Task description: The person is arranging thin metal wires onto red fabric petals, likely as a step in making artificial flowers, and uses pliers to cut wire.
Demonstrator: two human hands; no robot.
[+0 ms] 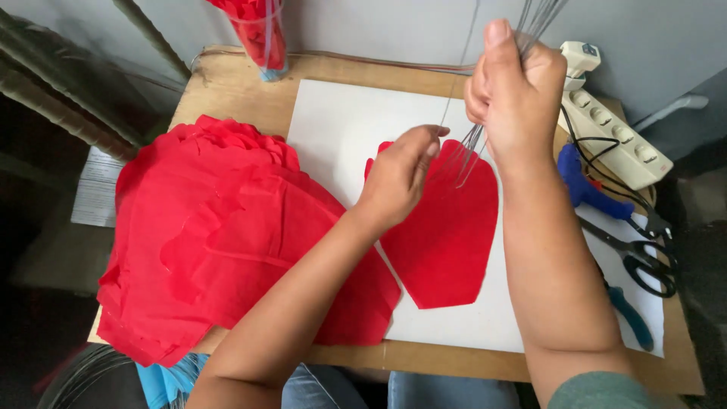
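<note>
My right hand [513, 95] is raised above the board and grips a bundle of thin grey wires [473, 140] that fan out above and below the fist. With thumb and fingers, my left hand [400, 176] pinches a single wire at the bundle's lower end. Beneath both hands a red petal-shaped paper piece [447, 242] lies flat on a white sheet [341, 129]. A big heap of red cut paper petals [219, 235] covers the left half of the wooden board [227, 83].
At the right edge lie a white power strip [617, 136], a blue glue gun [587, 189], black scissors [644, 261] and blue-handled pliers [632, 318]. A clear cup holding red pieces [261, 34] stands at the back. A wire coil [91, 379] sits low left.
</note>
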